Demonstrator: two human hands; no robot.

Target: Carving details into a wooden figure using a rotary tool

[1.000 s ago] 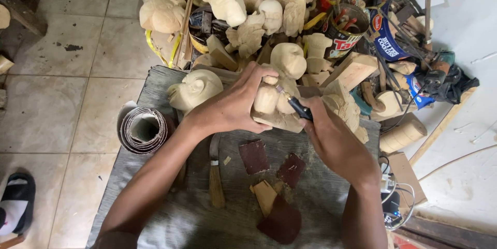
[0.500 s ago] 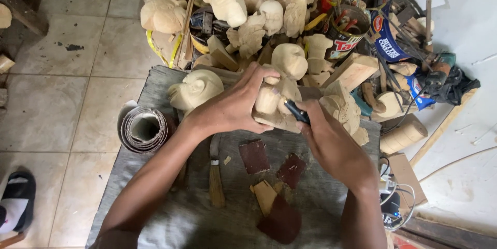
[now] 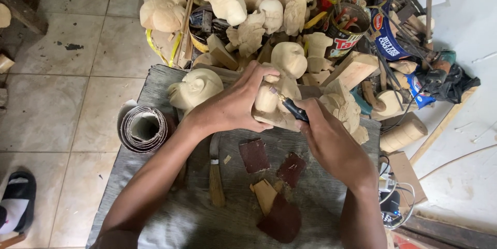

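Observation:
My left hand (image 3: 235, 105) grips a pale wooden carving (image 3: 273, 105) and steadies it on the grey work board (image 3: 171, 212). My right hand (image 3: 326, 137) holds a thin black-handled carving tool (image 3: 291, 107) like a pen, its metal tip touching the carving's upper face. A rounded unfinished wooden head (image 3: 194, 88) lies just left of my left hand. Another carved figure (image 3: 342, 108) sits right beside my right hand.
A roll of sandpaper (image 3: 145, 128) lies at the board's left edge. A wooden-handled knife (image 3: 215, 174) and brown sandpaper scraps (image 3: 254, 155) lie between my forearms. Behind the board are piled carvings (image 3: 228, 0), cans of tools (image 3: 344, 36) and wood blocks. A sandal (image 3: 18, 202) rests on the tiled floor.
The tool tip has shifted slightly along the carving. Both hands stay in nearly the same place.

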